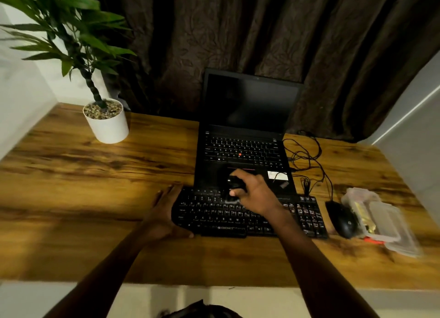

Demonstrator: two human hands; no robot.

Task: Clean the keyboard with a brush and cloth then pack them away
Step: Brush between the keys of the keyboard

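Note:
A black keyboard (307, 216) lies on the wooden desk (95, 198) in front of an open laptop. My right hand (253, 194) is closed around a small dark brush (234, 189), whose lower end rests on the keyboard's upper key rows. My left hand (164, 213) lies flat against the keyboard's left edge, fingers straight, thumb at the front corner. A clear plastic box (381, 220) with small items inside sits at the desk's right side. I cannot pick out a cloth.
The black laptop (247, 132) stands open just behind the keyboard. A black mouse (342, 219) lies between keyboard and box, its cable (307, 155) looped behind. A white potted plant (107, 122) stands at the back left. Dark curtains hang behind the desk.

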